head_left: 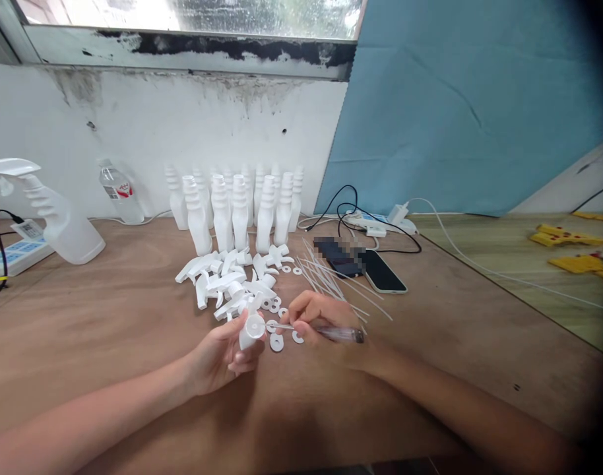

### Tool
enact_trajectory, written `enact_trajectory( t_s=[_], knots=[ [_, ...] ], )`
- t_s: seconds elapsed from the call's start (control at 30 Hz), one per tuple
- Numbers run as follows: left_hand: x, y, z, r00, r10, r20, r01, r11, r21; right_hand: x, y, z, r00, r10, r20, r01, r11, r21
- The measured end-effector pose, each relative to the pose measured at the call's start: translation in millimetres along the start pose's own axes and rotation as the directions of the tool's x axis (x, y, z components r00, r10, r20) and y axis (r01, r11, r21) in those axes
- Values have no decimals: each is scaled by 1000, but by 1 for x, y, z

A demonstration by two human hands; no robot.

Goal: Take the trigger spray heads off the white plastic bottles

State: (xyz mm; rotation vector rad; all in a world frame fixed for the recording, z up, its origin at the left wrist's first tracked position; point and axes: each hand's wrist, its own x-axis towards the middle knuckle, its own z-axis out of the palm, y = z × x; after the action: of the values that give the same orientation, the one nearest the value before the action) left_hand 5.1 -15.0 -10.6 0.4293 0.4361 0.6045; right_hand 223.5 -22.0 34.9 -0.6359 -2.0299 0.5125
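Observation:
My left hand [221,356] is closed around a white trigger spray head [253,332], its round collar opening turned toward the right. In my right hand [326,320] is a screwdriver [344,334] with a clear handle. Its thin shaft points left, and the tip is at the collar opening; whether it touches inside cannot be made out. White ring washers [276,342] lie on the table between and beyond both hands. Just behind them is a heap of white trigger spray heads [227,280]. Thin white dip tubes [326,277] lie fanned out beyond my right hand.
White spray bottles [223,218] without heads stand in rows by the wall. A complete spray bottle [66,218], a power strip [19,256] and a clear drink bottle [121,191] are at left. Two phones [384,270] and cables lie right. Yellow objects [569,236] sit far right.

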Motion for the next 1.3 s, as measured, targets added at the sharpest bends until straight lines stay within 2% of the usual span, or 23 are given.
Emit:
enact_trajectory(
  t_s=[0.1,0.2,0.33,0.53,0.73,0.83,1.07,1.2,1.3],
  knots=[
    [1,0,-1,999,-20,27,21,999,-30,-1,3,1,985,-168,44,172,981,-88],
    [2,-1,-2,998,-44,37,46,998,-50,-2,4,5,941,-324,94,336,923,-187],
    [2,-1,-2,996,-75,38,77,996,-46,-5,4,10,908,-414,69,411,845,-342],
    [4,-2,-3,990,-116,75,121,990,-68,-7,2,14,931,-366,5,335,845,-416],
    [5,-1,-2,992,-110,59,115,990,-79,-13,9,22,908,-418,18,379,805,-456],
    [4,0,-1,990,-127,60,130,990,-62,-17,15,26,913,-407,-33,352,825,-443],
    [2,0,-2,984,-155,86,156,988,-1,-14,4,22,977,-196,-84,161,937,-311],
    [2,1,0,984,-161,75,159,987,33,-19,1,24,980,-106,-168,53,955,-293],
    [1,1,0,988,-142,58,141,990,24,-23,4,27,975,-100,-197,50,969,-242]
  ],
)
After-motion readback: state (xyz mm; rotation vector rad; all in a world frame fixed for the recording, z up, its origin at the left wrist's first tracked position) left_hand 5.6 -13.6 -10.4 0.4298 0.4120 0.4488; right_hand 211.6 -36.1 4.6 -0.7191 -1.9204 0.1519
